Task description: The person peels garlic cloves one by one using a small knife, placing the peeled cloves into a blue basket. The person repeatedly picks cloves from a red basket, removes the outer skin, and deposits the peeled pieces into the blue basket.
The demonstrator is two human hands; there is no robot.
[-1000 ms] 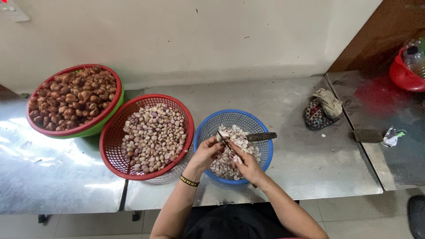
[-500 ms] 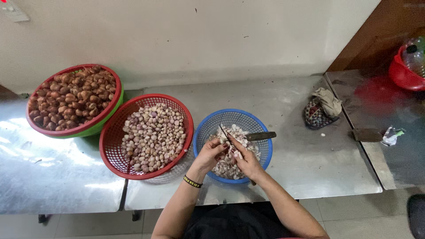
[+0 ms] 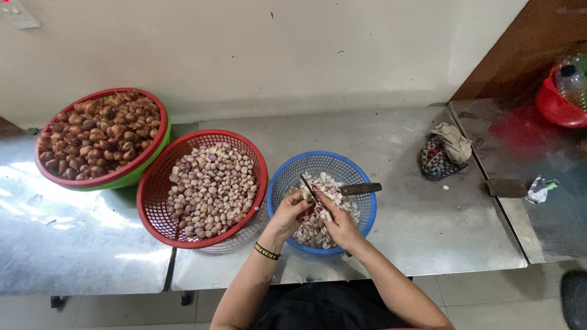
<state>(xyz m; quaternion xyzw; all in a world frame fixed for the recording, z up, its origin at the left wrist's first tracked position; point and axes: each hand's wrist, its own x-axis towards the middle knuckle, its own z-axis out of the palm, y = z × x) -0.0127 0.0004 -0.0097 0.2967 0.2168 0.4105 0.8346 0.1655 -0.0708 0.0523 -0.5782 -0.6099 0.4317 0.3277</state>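
Grip of the right hand (image 3: 340, 224) is clenched on a small knife (image 3: 309, 188); left hand (image 3: 291, 214) pinches a shallot (image 3: 307, 204) over the blue basket (image 3: 287, 177) on the bench (image 3: 416, 226)

Both forearms are bare to the elbow, no sleeves in view. The left hand (image 3: 292, 215) has a narrow black wristband (image 3: 266, 251) with yellow markings at the wrist. The right hand (image 3: 340, 223) carries no band. Dark clothing covers the lap below.
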